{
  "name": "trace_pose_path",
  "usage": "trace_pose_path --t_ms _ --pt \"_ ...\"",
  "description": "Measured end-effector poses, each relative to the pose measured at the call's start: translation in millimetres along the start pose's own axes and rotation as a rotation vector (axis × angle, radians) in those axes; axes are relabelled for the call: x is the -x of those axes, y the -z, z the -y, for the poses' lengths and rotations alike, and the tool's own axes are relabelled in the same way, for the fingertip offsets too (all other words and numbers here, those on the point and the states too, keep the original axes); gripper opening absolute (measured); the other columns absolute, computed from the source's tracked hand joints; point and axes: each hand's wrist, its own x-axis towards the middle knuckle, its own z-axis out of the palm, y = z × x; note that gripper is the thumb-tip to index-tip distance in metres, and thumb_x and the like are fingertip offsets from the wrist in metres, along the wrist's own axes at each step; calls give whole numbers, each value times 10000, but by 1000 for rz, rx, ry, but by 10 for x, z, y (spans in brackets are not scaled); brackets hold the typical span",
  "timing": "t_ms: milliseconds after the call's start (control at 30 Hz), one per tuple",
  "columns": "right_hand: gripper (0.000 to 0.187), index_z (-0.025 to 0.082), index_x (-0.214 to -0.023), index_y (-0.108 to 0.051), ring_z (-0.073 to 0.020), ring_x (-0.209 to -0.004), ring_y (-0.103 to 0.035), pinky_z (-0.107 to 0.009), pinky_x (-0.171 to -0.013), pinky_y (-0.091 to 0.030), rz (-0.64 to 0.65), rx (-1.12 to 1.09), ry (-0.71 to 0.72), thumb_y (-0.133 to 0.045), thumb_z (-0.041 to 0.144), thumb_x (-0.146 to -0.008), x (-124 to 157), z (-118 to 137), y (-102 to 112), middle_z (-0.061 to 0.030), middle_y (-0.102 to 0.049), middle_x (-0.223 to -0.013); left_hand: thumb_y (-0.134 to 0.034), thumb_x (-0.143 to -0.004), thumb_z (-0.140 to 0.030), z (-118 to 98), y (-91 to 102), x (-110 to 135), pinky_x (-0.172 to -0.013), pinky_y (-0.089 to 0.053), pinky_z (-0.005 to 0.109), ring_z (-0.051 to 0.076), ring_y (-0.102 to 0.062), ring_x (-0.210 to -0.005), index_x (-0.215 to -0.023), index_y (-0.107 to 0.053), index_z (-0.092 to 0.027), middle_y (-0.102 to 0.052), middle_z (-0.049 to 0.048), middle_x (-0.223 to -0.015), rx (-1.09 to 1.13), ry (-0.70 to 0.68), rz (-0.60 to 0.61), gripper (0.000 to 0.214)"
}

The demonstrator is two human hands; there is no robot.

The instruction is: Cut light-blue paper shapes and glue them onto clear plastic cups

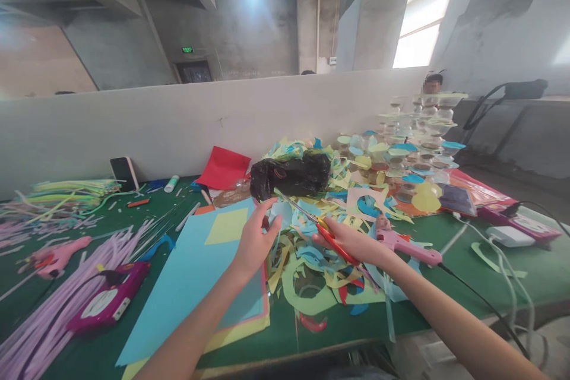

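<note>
My right hand (pixel 341 242) is wrapped round the red and orange handles of a pair of scissors (pixel 307 212). The blades point up and to the left, toward my left hand (pixel 257 236). Between the thumb and curled fingers of that hand is a pale blue piece of paper (pixel 281 212), its edge close to the blades. Under both hands spreads a heap of cut paper scraps (pixel 307 294) in green, yellow and blue. Below my left wrist lies a stack of coloured sheets (pixel 187 285), blue on top, with a small yellow sheet (pixel 227 225) on it.
A black plastic bag (pixel 291 173) stands behind the scraps. Pink glue guns (pixel 409 247) lie at both sides, with cords at right. Tiers of clear cups and paper discs (pixel 430 148) rise at back right. Lilac sticks (pixel 84 291) and a phone (pixel 124 174) are at left.
</note>
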Motion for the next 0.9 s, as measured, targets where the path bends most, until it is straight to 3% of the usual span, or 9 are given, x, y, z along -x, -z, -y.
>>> trace_pose_path --t_ms 233,500,733,900 --pt "463 234 -798 -392 -164 -630 -466 -283 -564 -348 -50 2 2 -467 685 -868 4 43 10 17 -526 -713 -726 -751 -317 69 1 -31 -667 -370 250 169 -447 -668 -869 -695 -234 -548 20 -786 -57 -99 21 148" --pt "472 235 -805 -383 -170 -642 -470 -284 -578 -339 -17 21 -20 -452 698 -867 21 90 26 13 -532 -726 -681 -800 -379 95 22 -37 -644 -369 249 175 -449 -659 -826 -701 -229 -520 19 -710 -122 -123 22 153" --pt "480 235 -828 -389 -173 -640 -474 -292 -584 -346 -20 6 -20 -443 710 -863 24 66 26 14 -523 -738 -644 -830 -433 146 43 -47 -591 -387 255 188 -510 -656 -1098 -710 -222 -580 22 -686 -84 -8 15 347" --pt "469 236 -822 -385 -172 -640 -484 -287 -583 -349 -17 -8 -29 -455 698 -862 39 97 37 13 -542 -734 -526 -891 -488 170 56 -58 -726 -479 277 256 -616 -939 -1243 -644 -172 -696 87 -884 -149 91 30 487"
